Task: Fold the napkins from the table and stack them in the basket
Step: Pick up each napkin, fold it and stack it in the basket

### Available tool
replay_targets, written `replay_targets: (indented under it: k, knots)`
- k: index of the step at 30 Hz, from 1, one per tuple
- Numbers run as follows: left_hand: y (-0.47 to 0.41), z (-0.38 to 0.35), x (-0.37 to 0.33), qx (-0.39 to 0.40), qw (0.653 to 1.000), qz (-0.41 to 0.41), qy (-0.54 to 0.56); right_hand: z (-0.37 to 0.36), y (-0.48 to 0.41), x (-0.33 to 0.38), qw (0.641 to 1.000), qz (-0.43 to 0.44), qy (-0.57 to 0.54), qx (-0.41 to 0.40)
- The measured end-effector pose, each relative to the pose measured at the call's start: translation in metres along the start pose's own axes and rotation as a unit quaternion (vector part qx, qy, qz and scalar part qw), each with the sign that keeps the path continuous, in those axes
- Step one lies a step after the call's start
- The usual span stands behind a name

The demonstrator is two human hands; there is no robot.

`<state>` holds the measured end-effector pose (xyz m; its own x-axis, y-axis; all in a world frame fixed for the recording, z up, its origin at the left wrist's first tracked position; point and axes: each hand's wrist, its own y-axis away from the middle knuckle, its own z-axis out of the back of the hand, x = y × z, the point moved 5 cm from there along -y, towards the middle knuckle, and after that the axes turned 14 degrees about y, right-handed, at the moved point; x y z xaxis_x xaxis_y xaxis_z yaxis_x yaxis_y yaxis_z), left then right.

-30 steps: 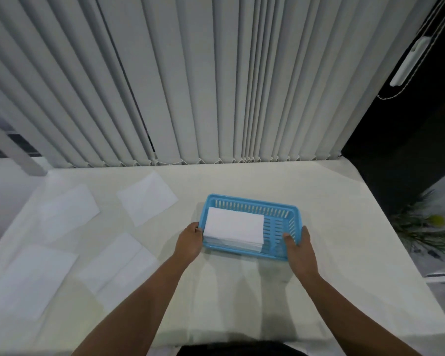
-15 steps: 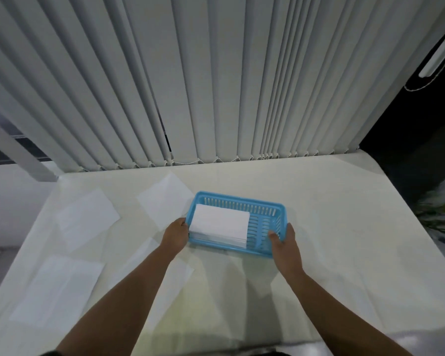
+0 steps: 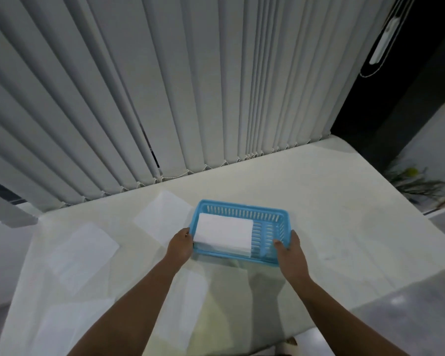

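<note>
A blue plastic basket sits on the white table, a little beyond the middle. A stack of folded white napkins fills its left part. My left hand grips the basket's left end. My right hand grips its near right corner, thumb over the rim. Unfolded white napkins lie flat on the table: one just left of the basket, one further left, one at the near left, and one under my left forearm.
Grey vertical blinds hang along the table's far edge. The table's right edge drops off to a dark area with a plant. A grey floor shows at the near right.
The view has tilted and shifted, so the basket appears further right and rotated. Both hands stay on the basket's ends throughout.
</note>
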<state>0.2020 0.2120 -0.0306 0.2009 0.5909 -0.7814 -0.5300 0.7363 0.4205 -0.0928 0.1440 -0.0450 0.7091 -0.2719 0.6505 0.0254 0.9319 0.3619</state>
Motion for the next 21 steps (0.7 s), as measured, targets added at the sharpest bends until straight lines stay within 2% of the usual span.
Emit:
replay_targets:
  k: [3, 6, 8, 18, 21]
  knots:
    - [0.002, 0.002, -0.002, 0.015, 1.000, -0.012, -0.017, 0.004, 0.010, 0.004, 0.996, 0.025, 0.068, -0.051]
    - [0.006, 0.007, 0.004, -0.001, 1.000, -0.015, -0.020, 0.007, 0.023, 0.025, 0.972, 0.072, 0.196, -0.108]
    - [0.011, 0.013, 0.011, -0.019, 0.999, -0.028, -0.020, 0.003, 0.033, 0.045, 0.956, 0.131, 0.231, -0.126]
    - [0.049, 0.071, 0.063, -0.081, 0.988, -0.011, -0.132, -0.079, 0.074, 0.120, 0.901, 0.272, 0.338, -0.003]
    - [0.063, 0.087, 0.084, -0.079, 0.980, 0.010, -0.181, -0.117, 0.090, 0.140, 0.864, 0.334, 0.374, 0.033]
